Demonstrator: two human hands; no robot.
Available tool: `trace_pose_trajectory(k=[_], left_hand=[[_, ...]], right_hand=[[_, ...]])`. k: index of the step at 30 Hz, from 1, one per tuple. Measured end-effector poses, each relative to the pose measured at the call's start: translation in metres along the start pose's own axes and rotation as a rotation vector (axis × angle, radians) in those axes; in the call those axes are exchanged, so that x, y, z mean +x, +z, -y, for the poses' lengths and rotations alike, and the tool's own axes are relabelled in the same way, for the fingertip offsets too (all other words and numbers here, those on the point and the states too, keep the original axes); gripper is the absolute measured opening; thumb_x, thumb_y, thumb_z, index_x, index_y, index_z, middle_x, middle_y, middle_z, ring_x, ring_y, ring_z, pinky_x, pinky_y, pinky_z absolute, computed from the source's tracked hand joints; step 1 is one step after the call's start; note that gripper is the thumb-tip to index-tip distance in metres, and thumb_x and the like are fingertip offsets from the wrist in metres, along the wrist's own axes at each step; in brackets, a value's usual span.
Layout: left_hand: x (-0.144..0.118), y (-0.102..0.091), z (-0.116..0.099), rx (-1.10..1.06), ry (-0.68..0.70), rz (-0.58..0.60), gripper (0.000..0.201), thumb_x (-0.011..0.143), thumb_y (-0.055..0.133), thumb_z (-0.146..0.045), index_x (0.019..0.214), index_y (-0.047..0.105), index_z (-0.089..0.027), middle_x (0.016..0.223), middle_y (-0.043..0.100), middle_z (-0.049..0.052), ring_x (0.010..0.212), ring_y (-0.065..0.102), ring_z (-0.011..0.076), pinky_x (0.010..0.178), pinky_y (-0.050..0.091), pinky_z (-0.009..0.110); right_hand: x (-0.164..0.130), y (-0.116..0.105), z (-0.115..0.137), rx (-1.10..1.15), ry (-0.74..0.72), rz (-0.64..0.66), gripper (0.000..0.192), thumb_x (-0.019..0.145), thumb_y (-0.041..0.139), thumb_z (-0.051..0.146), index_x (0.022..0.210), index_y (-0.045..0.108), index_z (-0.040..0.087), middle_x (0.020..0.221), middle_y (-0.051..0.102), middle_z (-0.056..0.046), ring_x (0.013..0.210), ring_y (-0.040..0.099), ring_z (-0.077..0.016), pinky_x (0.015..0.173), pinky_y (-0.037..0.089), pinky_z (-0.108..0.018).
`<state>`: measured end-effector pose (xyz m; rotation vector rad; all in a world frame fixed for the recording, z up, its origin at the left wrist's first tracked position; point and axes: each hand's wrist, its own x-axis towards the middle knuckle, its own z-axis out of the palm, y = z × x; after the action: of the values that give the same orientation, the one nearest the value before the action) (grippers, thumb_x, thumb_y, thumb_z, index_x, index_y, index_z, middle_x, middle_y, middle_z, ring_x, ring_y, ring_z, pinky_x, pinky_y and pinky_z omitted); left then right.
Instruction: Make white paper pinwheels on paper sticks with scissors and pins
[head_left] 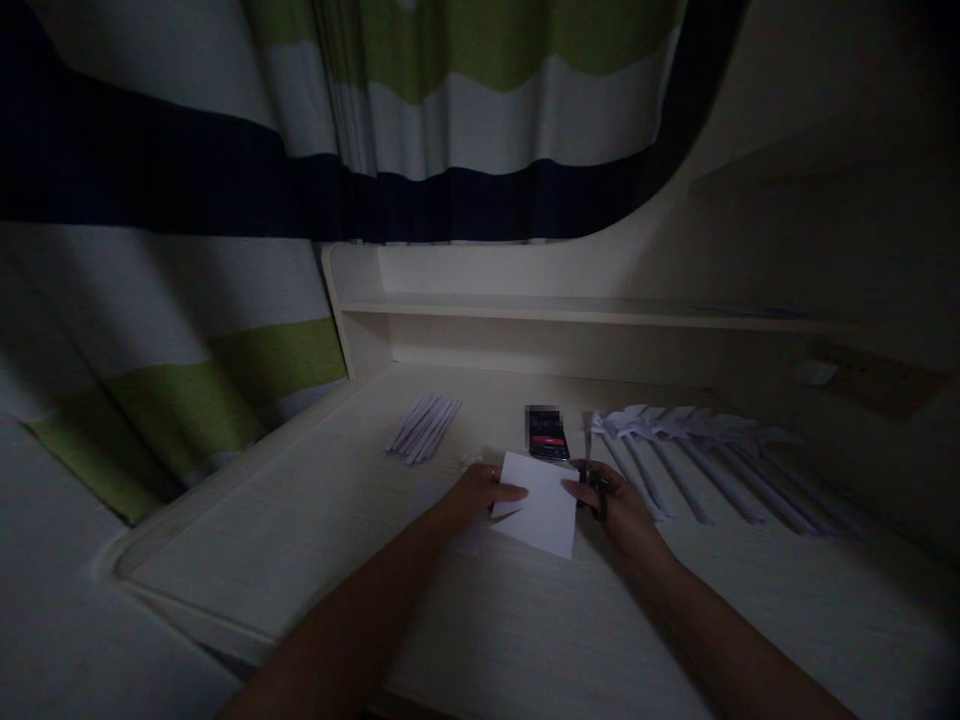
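Observation:
A white piece of paper (538, 512), roughly square, is held up over the desk between my two hands. My left hand (484, 492) pinches its left edge, thumb on top. At the right edge my right hand (616, 505) has its thumb on the paper, while a pair of scissors (596, 490) with dark handles rests in the same hand, blades pointing away from me. Another pale sheet (431, 497) lies on the desk, partly hidden by my left forearm. A phone (547, 435) with a lit screen lies just beyond the paper.
Thin rolled paper sticks (424, 428) lie bundled at the left of the desk (300, 540). Several longer paper stems with folded tops (697, 430) are lined up on the right. Behind runs a low shelf (540, 308), below a striped curtain (495, 130).

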<state>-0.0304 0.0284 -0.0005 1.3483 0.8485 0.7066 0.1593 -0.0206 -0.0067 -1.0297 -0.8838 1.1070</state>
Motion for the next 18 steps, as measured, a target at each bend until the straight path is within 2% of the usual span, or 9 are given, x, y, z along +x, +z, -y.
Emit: trace_pose_trajectory(k=[5, 8, 13, 15, 18], left_hand=[[-0.003, 0.003, -0.006, 0.016, -0.053, -0.059, 0.032, 0.050, 0.070, -0.031, 0.074, 0.066, -0.010, 0.067, 0.065, 0.006, 0.057, 0.056, 0.0160, 0.058, 0.041, 0.027], [-0.001, 0.004, -0.006, -0.030, 0.003, -0.132, 0.033, 0.057, 0.064, -0.039, 0.074, 0.066, -0.011, 0.068, 0.065, 0.006, 0.059, 0.056, 0.0161, 0.058, 0.041, 0.027], [0.005, 0.003, -0.001, -0.110, 0.101, -0.256, 0.040, 0.066, 0.053, -0.049, 0.076, 0.064, -0.012, 0.080, 0.064, 0.007, 0.074, 0.057, 0.0180, 0.068, 0.041, 0.028], [0.006, 0.004, 0.001, -0.134, 0.171, -0.255, 0.036, 0.066, 0.056, -0.045, 0.081, 0.063, -0.013, 0.086, 0.063, 0.007, 0.081, 0.056, 0.0179, 0.072, 0.040, 0.028], [0.006, 0.008, 0.004, -0.189, 0.225, -0.165, 0.037, 0.060, 0.066, -0.034, 0.092, 0.060, -0.015, 0.092, 0.062, 0.007, 0.085, 0.055, 0.0181, 0.076, 0.039, 0.029]], right_hand=[[0.003, -0.002, -0.003, -0.040, 0.032, -0.022, 0.039, 0.046, 0.076, 0.019, 0.081, 0.060, 0.018, 0.059, 0.058, 0.003, 0.053, 0.053, -0.0115, 0.052, 0.039, -0.024], [0.004, -0.003, -0.004, -0.005, 0.019, -0.064, 0.037, 0.045, 0.076, 0.018, 0.079, 0.059, 0.019, 0.058, 0.057, 0.005, 0.053, 0.051, -0.0103, 0.052, 0.039, -0.023], [0.008, -0.007, -0.005, 0.099, -0.096, -0.175, 0.036, 0.048, 0.075, 0.019, 0.081, 0.059, 0.020, 0.065, 0.055, 0.005, 0.059, 0.052, -0.0094, 0.056, 0.041, -0.022], [0.009, -0.009, -0.004, 0.109, -0.128, -0.211, 0.038, 0.049, 0.074, 0.019, 0.083, 0.059, 0.020, 0.068, 0.055, 0.005, 0.060, 0.052, -0.0094, 0.056, 0.041, -0.022], [0.009, -0.010, -0.002, 0.137, -0.149, -0.228, 0.038, 0.051, 0.074, 0.020, 0.085, 0.058, 0.020, 0.071, 0.056, 0.004, 0.063, 0.053, -0.0101, 0.058, 0.041, -0.022]])
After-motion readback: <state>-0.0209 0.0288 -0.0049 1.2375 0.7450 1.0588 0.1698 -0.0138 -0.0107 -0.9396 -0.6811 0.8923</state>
